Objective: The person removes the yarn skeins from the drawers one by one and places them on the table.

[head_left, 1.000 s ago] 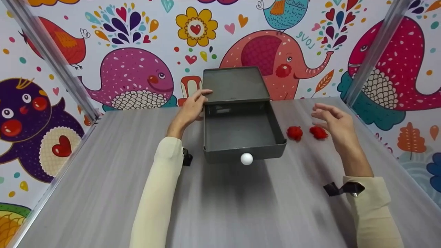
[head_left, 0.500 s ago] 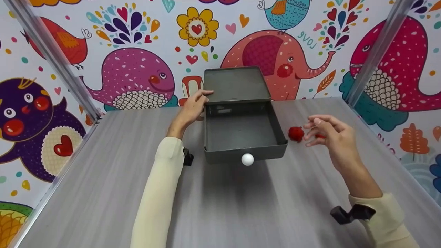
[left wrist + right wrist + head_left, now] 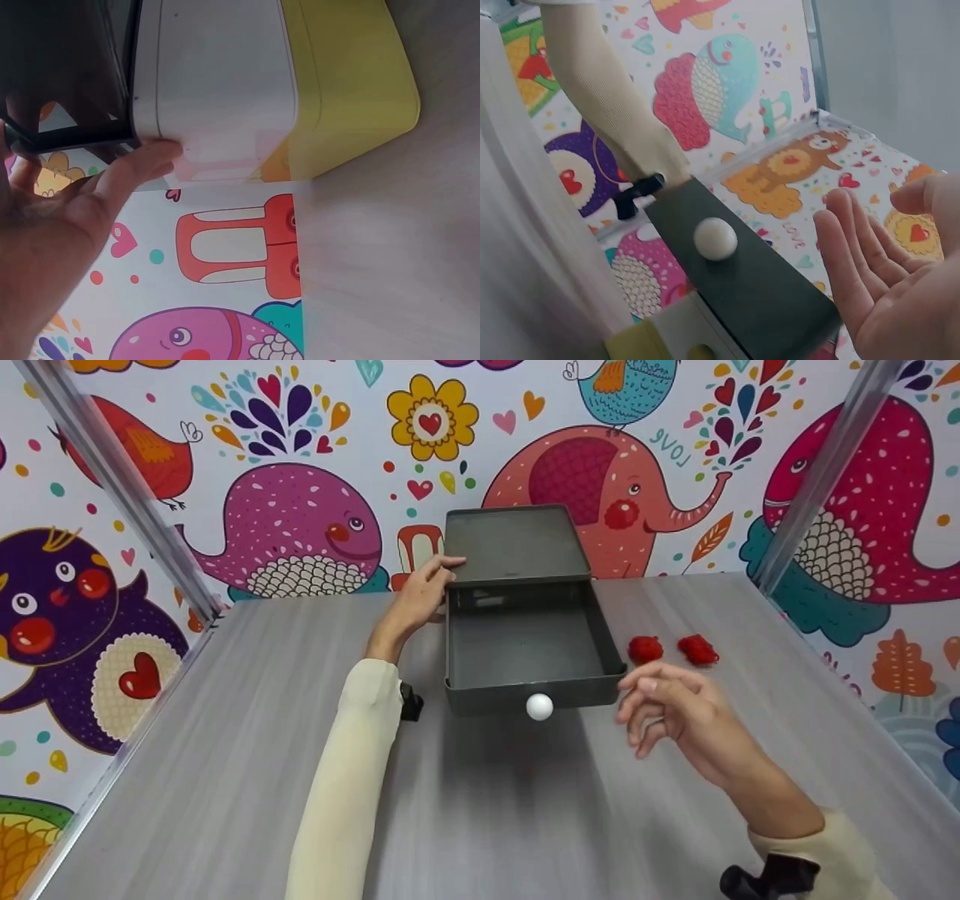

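A small drawer unit with a dark grey top (image 3: 517, 544) stands near the back wall. Its grey top drawer (image 3: 525, 700) is pulled out, with bare floor inside and a white round knob (image 3: 539, 707) on the front. My left hand (image 3: 416, 600) holds the unit at its left edge; in the left wrist view the thumb lies against the white section (image 3: 217, 67). Near the drawer's front right corner hovers my right hand (image 3: 686, 720), fingers loosely bent, holding nothing. Two small red lumpy objects (image 3: 698, 650) lie on the table to the right; their kind is unclear.
Beneath the white section is a yellow section (image 3: 352, 67). Grey table (image 3: 240, 750) surface spreads around the unit. Printed cartoon walls (image 3: 300, 532) enclose it at the back and sides, with metal posts (image 3: 817, 472) at the corners.
My right hand has moved from above the red objects toward me and left, to beside the drawer's front corner. The left hand and drawer stay put.
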Available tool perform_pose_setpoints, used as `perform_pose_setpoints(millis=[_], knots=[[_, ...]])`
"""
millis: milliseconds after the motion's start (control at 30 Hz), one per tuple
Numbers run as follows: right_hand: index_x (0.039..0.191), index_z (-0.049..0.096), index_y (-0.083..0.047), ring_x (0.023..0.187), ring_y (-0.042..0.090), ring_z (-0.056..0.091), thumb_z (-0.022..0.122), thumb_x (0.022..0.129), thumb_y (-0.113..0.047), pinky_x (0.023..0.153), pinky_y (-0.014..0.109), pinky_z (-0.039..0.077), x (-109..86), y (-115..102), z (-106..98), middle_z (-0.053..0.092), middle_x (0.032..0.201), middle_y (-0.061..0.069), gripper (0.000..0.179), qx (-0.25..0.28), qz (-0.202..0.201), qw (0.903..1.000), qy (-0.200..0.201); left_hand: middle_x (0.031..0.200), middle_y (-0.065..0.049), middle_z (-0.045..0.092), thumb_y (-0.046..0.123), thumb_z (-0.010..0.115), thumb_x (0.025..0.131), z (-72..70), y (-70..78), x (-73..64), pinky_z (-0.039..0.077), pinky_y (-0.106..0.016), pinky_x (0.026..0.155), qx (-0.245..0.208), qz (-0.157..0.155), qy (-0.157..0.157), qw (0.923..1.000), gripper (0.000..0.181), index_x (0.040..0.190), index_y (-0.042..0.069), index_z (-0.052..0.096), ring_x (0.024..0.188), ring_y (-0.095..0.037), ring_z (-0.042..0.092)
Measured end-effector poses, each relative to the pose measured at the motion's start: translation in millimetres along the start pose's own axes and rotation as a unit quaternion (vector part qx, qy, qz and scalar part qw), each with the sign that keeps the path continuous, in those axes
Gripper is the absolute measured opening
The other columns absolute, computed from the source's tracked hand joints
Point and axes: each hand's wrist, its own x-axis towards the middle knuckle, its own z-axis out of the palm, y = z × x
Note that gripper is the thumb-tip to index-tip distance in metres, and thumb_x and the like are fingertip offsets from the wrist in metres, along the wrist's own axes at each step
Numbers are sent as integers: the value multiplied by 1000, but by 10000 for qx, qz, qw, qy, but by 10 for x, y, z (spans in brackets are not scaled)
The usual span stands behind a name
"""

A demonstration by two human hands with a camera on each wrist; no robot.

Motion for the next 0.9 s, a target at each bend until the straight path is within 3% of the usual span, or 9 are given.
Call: perform_pose_setpoints(millis=[233,433,567,733,900], knots=[[110,64,-12,72,15,73,46,106,-23,74,40,63,69,73,216,77,93,2,23,-242,1266,9916,73,111,-8,46,28,37,105,8,-11,11,57,-54,92,63,-10,47,10000,40,141,27,54,97,-24,53],[115,62,-6,75,17,73,49,104,-33,75,40,63,145,201,299,76,94,3,32,-466,2031,9780,81,106,-7,43,27,37,105,6,-35,0,56,-56,93,48,30,53,10000,40,142,26,53,93,-23,50],[119,60,-4,75,18,73,49,103,-40,73,39,63,179,265,345,77,95,4,41,-414,2387,9701,-127,106,-6,42,27,38,105,2,-36,-8,55,-58,94,23,38,54,10000,40,142,26,54,92,-25,49],[128,56,-3,75,15,71,47,102,-45,68,34,62,241,315,402,77,100,3,50,82,2640,9636,-415,100,-6,41,26,37,105,-1,-17,-16,57,-57,91,128,106,99,9998,41,141,26,55,84,-22,46],[136,51,0,74,13,71,46,102,-45,66,32,62,296,352,453,77,101,4,56,403,2637,9627,-461,119,-8,47,26,37,104,4,-9,-15,56,-59,91,161,151,74,9997,41,142,25,54,91,-21,45]])
